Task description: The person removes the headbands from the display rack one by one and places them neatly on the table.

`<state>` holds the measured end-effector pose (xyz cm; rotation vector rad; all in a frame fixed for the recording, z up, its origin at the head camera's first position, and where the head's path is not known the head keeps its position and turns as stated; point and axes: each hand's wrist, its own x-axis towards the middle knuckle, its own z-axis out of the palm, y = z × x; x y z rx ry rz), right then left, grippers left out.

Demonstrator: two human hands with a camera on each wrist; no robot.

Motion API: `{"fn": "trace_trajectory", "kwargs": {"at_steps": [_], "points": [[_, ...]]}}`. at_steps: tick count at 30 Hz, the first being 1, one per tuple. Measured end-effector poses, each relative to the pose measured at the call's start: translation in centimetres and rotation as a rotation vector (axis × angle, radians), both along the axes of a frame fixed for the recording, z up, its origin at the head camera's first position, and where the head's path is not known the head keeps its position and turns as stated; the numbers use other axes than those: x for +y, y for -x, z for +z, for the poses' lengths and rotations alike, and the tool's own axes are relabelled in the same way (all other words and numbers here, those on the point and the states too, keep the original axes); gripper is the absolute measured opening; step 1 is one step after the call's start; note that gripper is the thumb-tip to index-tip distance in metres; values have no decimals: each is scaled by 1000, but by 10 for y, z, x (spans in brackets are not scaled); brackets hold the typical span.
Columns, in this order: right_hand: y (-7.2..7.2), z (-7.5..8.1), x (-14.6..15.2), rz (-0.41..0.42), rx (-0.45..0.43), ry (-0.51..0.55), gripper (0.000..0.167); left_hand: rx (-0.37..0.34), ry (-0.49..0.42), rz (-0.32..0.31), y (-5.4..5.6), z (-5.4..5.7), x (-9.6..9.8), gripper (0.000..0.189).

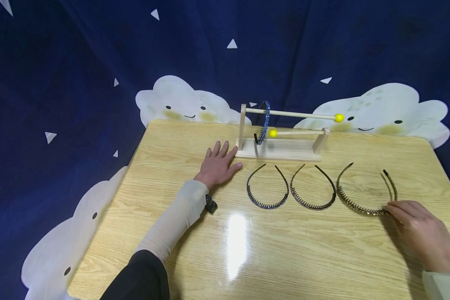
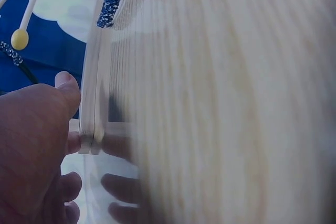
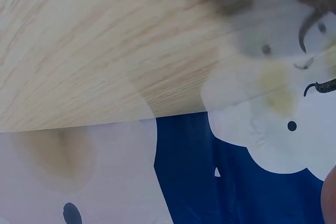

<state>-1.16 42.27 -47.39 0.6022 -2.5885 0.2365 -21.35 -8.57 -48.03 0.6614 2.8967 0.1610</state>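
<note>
Hands, headbands and rack on a wooden table (image 1: 296, 258), its far edge set before a dark blue backdrop (image 1: 266, 29) bearing white clouds and triangles. The right hand (image 1: 421, 233), toward the surface's right edge, pinches a gold-brown headband (image 1: 363, 211) between thumb and fingers at the right of its curve; the open ends of this band point to the far edge. The left hand (image 1: 216, 166) lies palm down on the surface, fingers spread, just beside the left end of a wooden rack (image 1: 281, 150); whether it touches the rack cannot be told. Next to the gold-brown headband, in a row toward the left edge, lie a purplish headband (image 1: 315, 208) and a blue-grey headband (image 1: 267, 206), their open ends likewise facing the far edge. The rack stands near that edge: from its left post an upper rod (image 1: 300, 114) runs rightward to a yellow ball (image 1: 339, 118), and from its right post a lower rod (image 1: 300, 133) runs leftward to a second ball (image 1: 273, 133). A glittery blue headband (image 1: 267, 125) hangs on the upper rod, near the left post
</note>
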Motion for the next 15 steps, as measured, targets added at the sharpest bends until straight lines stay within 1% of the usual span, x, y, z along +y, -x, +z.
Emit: {"fn": "trace_trajectory", "kwargs": {"at_steps": [11, 14, 15], "points": [[0, -2, 3, 0, -18, -12, 75, -14, 5, 9, 1, 0, 2, 72], [0, -3, 4, 7, -21, -13, 41, -17, 5, 12, 1, 0, 2, 72], [0, -3, 4, 7, -22, -17, 40, -19, 5, 12, 1, 0, 1, 72]]}}
